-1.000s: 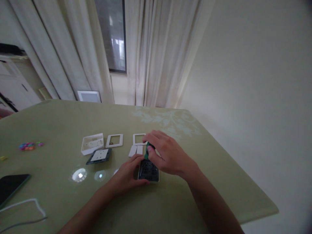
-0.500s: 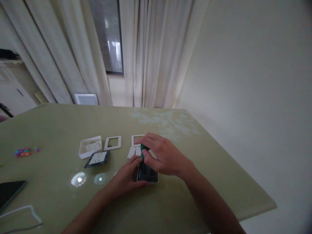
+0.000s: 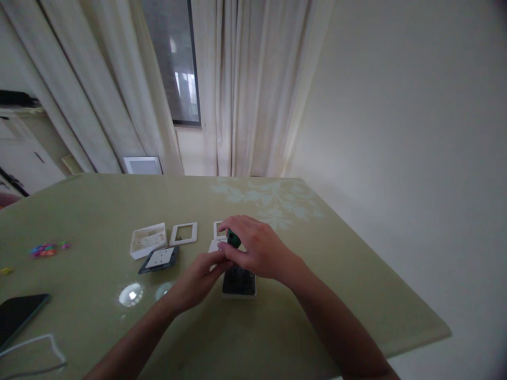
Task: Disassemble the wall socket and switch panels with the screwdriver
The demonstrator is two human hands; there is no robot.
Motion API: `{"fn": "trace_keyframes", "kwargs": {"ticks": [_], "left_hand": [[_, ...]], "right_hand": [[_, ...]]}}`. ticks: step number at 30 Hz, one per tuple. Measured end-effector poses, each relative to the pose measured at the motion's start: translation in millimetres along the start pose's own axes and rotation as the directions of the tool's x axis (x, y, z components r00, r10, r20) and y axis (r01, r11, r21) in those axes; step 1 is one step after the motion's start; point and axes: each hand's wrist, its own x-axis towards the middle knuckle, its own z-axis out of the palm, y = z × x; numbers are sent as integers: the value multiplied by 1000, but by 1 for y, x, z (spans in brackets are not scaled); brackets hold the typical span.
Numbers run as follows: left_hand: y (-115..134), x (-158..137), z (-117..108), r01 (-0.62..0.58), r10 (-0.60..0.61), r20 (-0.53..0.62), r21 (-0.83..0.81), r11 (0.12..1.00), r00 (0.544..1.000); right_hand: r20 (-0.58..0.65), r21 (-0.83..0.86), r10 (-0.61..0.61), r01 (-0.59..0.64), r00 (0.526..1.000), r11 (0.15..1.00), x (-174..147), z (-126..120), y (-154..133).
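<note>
My right hand [image 3: 259, 248] is closed around the green handle of a screwdriver [image 3: 234, 239], held above a wall switch [image 3: 239, 282] with a dark back plate in a white box. My left hand [image 3: 196, 282] has its thumb and fingers pinched together just under the handle, by the switch's far left corner. Whatever sits in that pinch is hidden. Behind the hands, white switch covers [image 3: 214, 245] and a white frame [image 3: 216, 230] are partly covered.
Left of the hands lie a socket panel [image 3: 161, 258], an open white mounting box [image 3: 138, 244] and another white frame [image 3: 195, 232]. Further left are small coloured pieces [image 3: 46, 249], a dark flat device [image 3: 21, 311] and a white cable [image 3: 51, 340]. The wall borders the table's right side.
My left hand has left the switch's near left side, and its fingers have come together up by the screwdriver. My right hand has shifted slightly left with the screwdriver. The view tilted a little.
</note>
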Motion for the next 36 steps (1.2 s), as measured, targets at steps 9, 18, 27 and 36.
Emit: {"fn": "trace_keyframes", "kwargs": {"ticks": [9,18,27,36], "left_hand": [[0,15,0,8,-8,-14,-45,999,1000],[-1,18,-2,33,-33,-36,-15,999,999],[6,18,-14,15,-12,58,-62,998,998],[-1,20,-8,4,3,58,-123,992,998]], "right_hand": [[-58,-12,110,-111,992,994,1,4,0],[-76,53,106,-103,991,993,2,7,0],[-98,81,108,-101,989,992,3,11,1],[-124,76,101,-92,987,993,3,15,4]]}}
